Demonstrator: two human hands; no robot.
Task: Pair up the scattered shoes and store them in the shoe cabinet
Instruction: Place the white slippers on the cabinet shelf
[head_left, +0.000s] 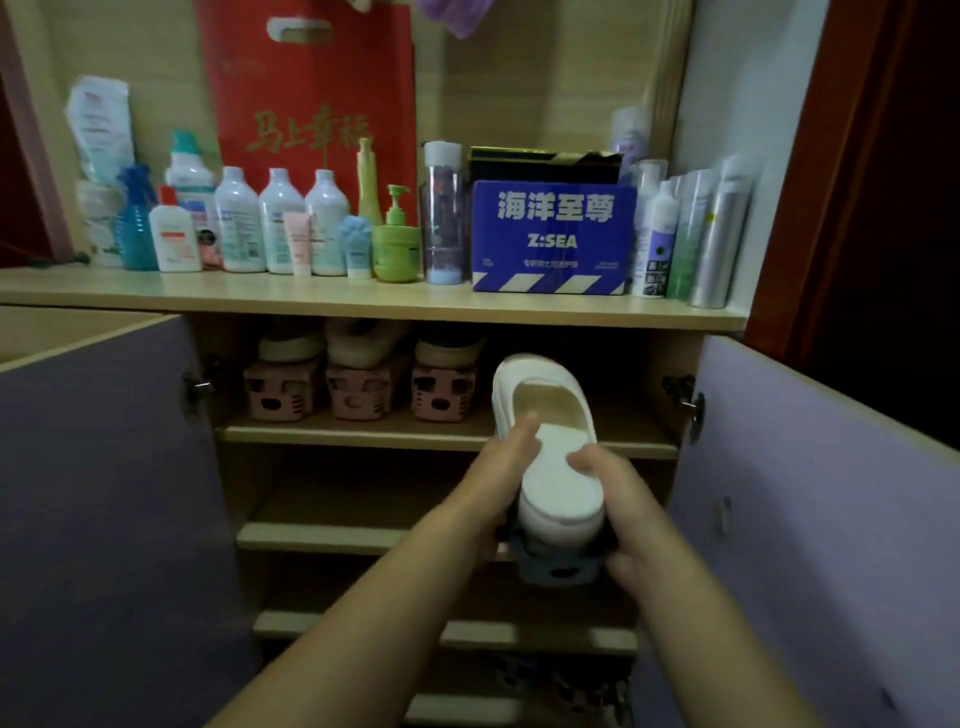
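A white slipper (556, 467) lies on top of a blue-grey shoe stacker (558, 569), toe toward the cabinet. My left hand (493, 478) grips the stack from the left, thumb on the slipper's insole. On the right side, my right hand (618, 499) holds it the same way, thumb on the heel. The stack hangs in front of the top shelf (363, 434) of the open shoe cabinet, at its right end. What sits in the stacker's lower tier is hidden.
Three pink stackers (358, 392) with beige shoes fill the shelf's left part. Purple doors (104, 493) stand open on both sides. Lower shelves (322, 538) are dim. Bottles (239, 223) and a blue box (553, 236) line the ledge above.
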